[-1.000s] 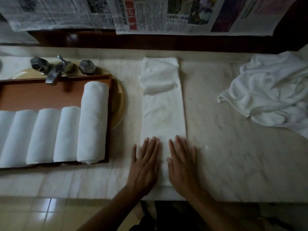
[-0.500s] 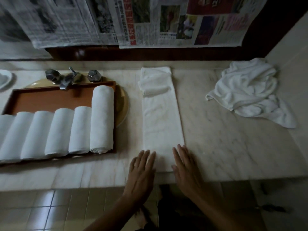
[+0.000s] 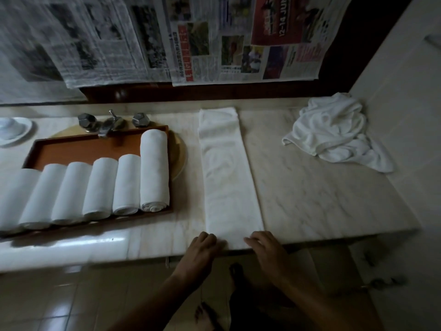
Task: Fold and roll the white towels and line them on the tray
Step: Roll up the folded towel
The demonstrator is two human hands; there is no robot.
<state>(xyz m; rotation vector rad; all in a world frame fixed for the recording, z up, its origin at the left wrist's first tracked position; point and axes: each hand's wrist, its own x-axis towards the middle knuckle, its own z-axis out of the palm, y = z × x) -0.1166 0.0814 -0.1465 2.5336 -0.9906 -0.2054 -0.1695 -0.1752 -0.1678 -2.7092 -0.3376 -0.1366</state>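
A long white towel [image 3: 229, 175], folded into a narrow strip, lies flat on the marble counter and runs from the back wall to the front edge. My left hand [image 3: 202, 249] and my right hand [image 3: 266, 249] sit at its near end with fingers curled onto the near edge, one at each corner. To the left stands a brown wooden tray [image 3: 71, 149] holding several rolled white towels [image 3: 154, 170] side by side; the rightmost roll is the longest.
A crumpled pile of white towels [image 3: 334, 132] lies at the back right by the side wall. A metal faucet [image 3: 107, 123] and a sink basin sit behind and under the tray. A white dish [image 3: 12, 130] is far left. Newspapers [image 3: 214, 39] hang on the back wall.
Both hands slid back along the strip from flat on its near part to its near edge, and their fingers have curled. The fold at the towel's far end now lies flatter.
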